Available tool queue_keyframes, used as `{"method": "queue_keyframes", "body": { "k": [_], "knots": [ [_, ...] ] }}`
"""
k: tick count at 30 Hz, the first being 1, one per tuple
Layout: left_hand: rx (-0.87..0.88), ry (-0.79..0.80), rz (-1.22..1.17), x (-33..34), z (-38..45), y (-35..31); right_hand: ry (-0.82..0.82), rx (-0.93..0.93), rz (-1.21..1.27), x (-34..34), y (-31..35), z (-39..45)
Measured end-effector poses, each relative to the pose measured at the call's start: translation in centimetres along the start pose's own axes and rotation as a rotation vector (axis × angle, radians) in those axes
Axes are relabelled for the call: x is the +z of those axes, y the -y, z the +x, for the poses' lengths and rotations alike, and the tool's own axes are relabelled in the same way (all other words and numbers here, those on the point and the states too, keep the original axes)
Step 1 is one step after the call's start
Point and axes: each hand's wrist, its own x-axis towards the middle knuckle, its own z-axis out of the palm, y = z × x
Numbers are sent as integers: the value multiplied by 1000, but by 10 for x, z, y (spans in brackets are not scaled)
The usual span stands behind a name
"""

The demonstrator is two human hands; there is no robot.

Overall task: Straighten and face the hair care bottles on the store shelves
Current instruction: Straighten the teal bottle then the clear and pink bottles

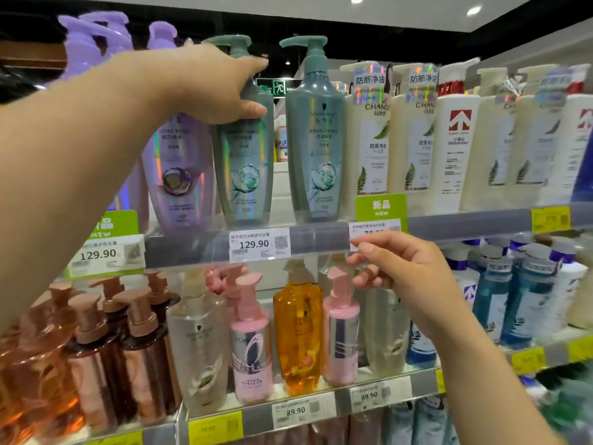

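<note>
My left hand (218, 85) grips the shoulder of a teal pump bottle (245, 175) on the upper shelf, thumb in front and fingers round its neck. A second teal pump bottle (316, 146) stands just to its right, label facing out. To the left, partly behind my forearm, is a lilac pump bottle (179, 178). My right hand (404, 271) hovers lower, in front of the upper shelf's edge rail (321, 240), fingers loosely curled and holding nothing, just above a pink pump bottle (340, 326) on the lower shelf.
White Chando bottles (369, 139) and other white bottles fill the upper shelf to the right. The lower shelf holds brown pump bottles (96, 348), a clear bottle, a pink L'Oreal bottle (250, 342), an amber bottle (298, 329) and blue bottles (519, 303). Price tags line both rails.
</note>
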Motion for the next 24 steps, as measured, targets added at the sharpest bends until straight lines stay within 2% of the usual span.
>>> {"method": "queue_keyframes", "body": {
  "k": [5, 7, 9, 13, 15, 17, 20, 24],
  "knots": [
    [-37, 52, 211, -2, -14, -13, 8, 87, -15, -3, -24, -14],
    [-77, 31, 248, -9, -33, -24, -52, 119, -154, -5, -38, -19],
    [-91, -79, 257, -14, -60, -41, -132, 155, -397, -5, -58, -25],
    [25, -382, 3, -4, -137, -103, -146, 195, -721, 9, -89, -32],
    [94, -406, -158, 17, -185, -137, -146, 170, -835, 16, -97, -30],
    [95, -317, -251, 46, -224, -156, -120, 179, -860, 23, -101, -27],
    [-82, -231, -274, 91, -254, -148, -58, 285, -860, 31, -106, -18],
    [-411, -233, -264, 133, -275, -121, -123, 331, -875, 39, -107, -9]
  ]
}}
